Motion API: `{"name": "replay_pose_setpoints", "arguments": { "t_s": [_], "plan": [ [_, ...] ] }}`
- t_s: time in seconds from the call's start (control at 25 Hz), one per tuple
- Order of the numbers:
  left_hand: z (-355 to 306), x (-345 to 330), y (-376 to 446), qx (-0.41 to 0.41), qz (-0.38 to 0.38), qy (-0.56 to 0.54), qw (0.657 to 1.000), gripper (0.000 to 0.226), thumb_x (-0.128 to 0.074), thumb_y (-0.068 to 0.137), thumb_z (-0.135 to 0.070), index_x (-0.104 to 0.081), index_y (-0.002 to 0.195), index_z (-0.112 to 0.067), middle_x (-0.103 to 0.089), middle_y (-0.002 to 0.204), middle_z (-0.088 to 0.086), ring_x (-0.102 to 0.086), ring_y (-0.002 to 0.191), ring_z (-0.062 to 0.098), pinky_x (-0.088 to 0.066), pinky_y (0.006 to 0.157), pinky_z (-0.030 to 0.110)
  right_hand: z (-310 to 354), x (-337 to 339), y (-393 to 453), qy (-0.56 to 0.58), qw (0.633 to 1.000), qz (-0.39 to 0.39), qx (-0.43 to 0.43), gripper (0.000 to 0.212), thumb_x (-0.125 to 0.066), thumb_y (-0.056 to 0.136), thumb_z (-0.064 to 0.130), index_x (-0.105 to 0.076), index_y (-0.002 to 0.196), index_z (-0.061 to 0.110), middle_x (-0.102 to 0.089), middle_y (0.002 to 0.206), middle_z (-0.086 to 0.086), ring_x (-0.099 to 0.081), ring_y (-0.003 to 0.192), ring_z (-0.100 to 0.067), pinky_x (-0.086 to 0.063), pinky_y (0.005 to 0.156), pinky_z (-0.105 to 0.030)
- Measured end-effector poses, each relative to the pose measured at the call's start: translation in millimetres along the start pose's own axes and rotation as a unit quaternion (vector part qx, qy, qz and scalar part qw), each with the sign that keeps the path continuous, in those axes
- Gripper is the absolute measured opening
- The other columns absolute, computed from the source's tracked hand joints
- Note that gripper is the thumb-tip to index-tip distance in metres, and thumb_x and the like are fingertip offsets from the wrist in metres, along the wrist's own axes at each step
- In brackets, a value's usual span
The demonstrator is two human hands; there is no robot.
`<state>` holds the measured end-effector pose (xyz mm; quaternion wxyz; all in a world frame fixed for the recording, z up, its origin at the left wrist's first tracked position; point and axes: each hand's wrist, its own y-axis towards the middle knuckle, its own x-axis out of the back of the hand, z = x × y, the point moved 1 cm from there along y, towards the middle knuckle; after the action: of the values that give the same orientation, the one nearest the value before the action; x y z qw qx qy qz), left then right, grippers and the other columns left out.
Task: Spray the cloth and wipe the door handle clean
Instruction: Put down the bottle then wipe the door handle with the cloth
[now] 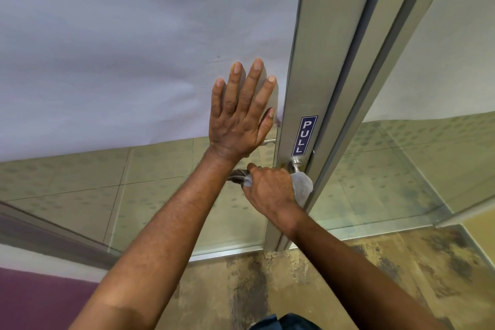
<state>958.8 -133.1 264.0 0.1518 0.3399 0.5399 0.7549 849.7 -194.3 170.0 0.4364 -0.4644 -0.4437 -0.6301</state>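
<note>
My right hand (270, 190) is closed around a grey cloth (302, 186) that is wrapped over the metal door handle (295, 165). Only the handle's round base and short neck show above the cloth; the lever itself is hidden under the cloth and my fingers. A tail of the cloth sticks out to the left of my fist. My left hand (241, 115) lies flat with fingers spread on the frosted glass door panel (134, 48), just left of the aluminium door frame (308, 75). No spray bottle is in view.
A blue PULL sticker (304, 135) sits on the frame just above the handle. A second frame post (375, 88) and glass panel stand to the right. Below is stained tan floor (348, 276). A purple wall strip (40, 297) is at the lower left.
</note>
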Motion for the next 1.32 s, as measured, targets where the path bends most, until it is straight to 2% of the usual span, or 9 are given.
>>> {"name": "replay_pose_setpoints", "arguments": {
  "t_s": [0.16, 0.28, 0.44, 0.64, 0.76, 0.88, 1.08, 1.2, 1.32],
  "plan": [
    [0.7, 1.2, 1.3, 0.004, 0.004, -0.003, 1.0, 0.058, -0.039, 0.11, -0.044, -0.031, 0.162, -0.02, -0.027, 0.167, 0.01, 0.013, 0.165, 0.025, 0.006, 0.134, 0.046, 4.6, -5.4, -14.7, 0.001, 0.999, -0.045, -0.02, 0.037, -0.057, 0.096, 0.051, -0.061, 0.121, 0.024, -0.072, 0.1, -0.003, -0.068, 0.089, -0.025, -0.054, 0.085, -0.041],
    [0.1, 0.4, 0.4, 0.003, 0.002, 0.001, 1.0, 0.058, -0.039, 0.11, -0.044, -0.032, 0.162, -0.02, -0.029, 0.166, 0.01, 0.014, 0.165, 0.025, 0.006, 0.134, 0.046, 3.5, -22.6, -39.0, -0.051, 0.997, -0.059, 0.01, 0.055, -0.071, 0.088, 0.037, -0.049, 0.137, 0.024, -0.067, 0.115, -0.011, -0.063, 0.105, -0.033, -0.051, 0.095, -0.049],
    [0.3, 0.6, 1.0, 0.004, 0.001, 0.003, 1.0, 0.056, -0.038, 0.11, -0.044, -0.034, 0.16, -0.02, -0.029, 0.165, 0.01, 0.01, 0.166, 0.026, 0.007, 0.134, 0.045, -6.2, -27.6, -38.0, -0.077, 0.994, -0.062, 0.046, 0.069, -0.08, 0.078, 0.024, -0.047, 0.14, 0.023, -0.066, 0.114, -0.015, -0.063, 0.104, -0.035, -0.053, 0.092, -0.048],
    [-0.9, 1.7, 1.4, -0.009, 0.0, 0.005, 1.0, 0.056, -0.039, 0.109, -0.043, -0.035, 0.16, -0.019, -0.031, 0.165, 0.011, -0.012, 0.157, 0.035, 0.005, 0.134, 0.046, -12.7, -14.9, -16.2, 0.004, 0.998, -0.046, 0.042, 0.04, -0.068, 0.091, 0.049, -0.059, 0.122, 0.025, -0.074, 0.092, -0.002, -0.069, 0.079, -0.022, -0.057, 0.078, -0.036],
    [-0.9, 2.4, 1.9, -0.004, 0.002, 0.006, 1.0, 0.056, -0.04, 0.109, -0.043, -0.034, 0.16, -0.019, -0.029, 0.166, 0.01, 0.004, 0.166, 0.033, 0.006, 0.134, 0.046, -16.5, -11.9, -8.1, 0.081, 0.997, -0.014, -0.002, 0.044, -0.055, 0.094, 0.063, -0.065, 0.113, 0.025, -0.073, 0.088, 0.002, -0.069, 0.075, -0.017, -0.058, 0.079, -0.035],
    [0.3, 1.9, 1.5, -0.002, 0.005, 0.005, 1.0, 0.057, -0.04, 0.109, -0.043, -0.034, 0.161, -0.02, -0.028, 0.166, 0.01, 0.013, 0.165, 0.026, 0.005, 0.134, 0.047, -15.7, -18.9, -13.0, 0.04, 0.994, -0.097, 0.004, 0.041, -0.053, 0.091, 0.066, -0.064, 0.111, 0.031, -0.072, 0.086, 0.007, -0.066, 0.073, -0.015, -0.056, 0.078, -0.035],
    [0.2, 0.4, 1.6, -0.002, 0.007, 0.002, 1.0, 0.057, -0.038, 0.109, -0.044, -0.033, 0.161, -0.02, -0.026, 0.167, 0.01, 0.014, 0.165, 0.026, 0.007, 0.134, 0.046, -40.7, -60.8, -57.3, -0.024, 0.975, -0.187, 0.114, 0.072, -0.078, 0.084, 0.051, -0.049, 0.146, 0.029, -0.062, 0.131, -0.009, -0.055, 0.122, -0.03, -0.039, 0.111, -0.049],
    [0.5, 0.7, 0.7, -0.005, 0.008, 0.006, 1.0, 0.057, -0.037, 0.11, -0.044, -0.034, 0.161, -0.02, -0.027, 0.166, 0.01, 0.014, 0.165, 0.026, 0.007, 0.134, 0.046, -58.2, -68.1, -70.5, 0.003, 0.966, -0.217, 0.138, 0.071, -0.068, 0.092, 0.056, -0.044, 0.153, 0.029, -0.048, 0.152, -0.01, -0.044, 0.142, -0.034, -0.022, 0.125, -0.049],
    [0.7, 0.8, 0.5, -0.006, 0.01, 0.006, 1.0, 0.056, -0.036, 0.11, -0.044, -0.033, 0.161, -0.02, -0.028, 0.166, 0.01, 0.014, 0.165, 0.026, 0.007, 0.134, 0.047, -57.6, -68.4, -73.5, 0.062, 0.973, -0.216, 0.057, 0.068, -0.056, 0.099, 0.059, -0.048, 0.154, 0.021, -0.048, 0.156, -0.014, -0.041, 0.147, -0.037, -0.026, 0.125, -0.056]
  ]
}}
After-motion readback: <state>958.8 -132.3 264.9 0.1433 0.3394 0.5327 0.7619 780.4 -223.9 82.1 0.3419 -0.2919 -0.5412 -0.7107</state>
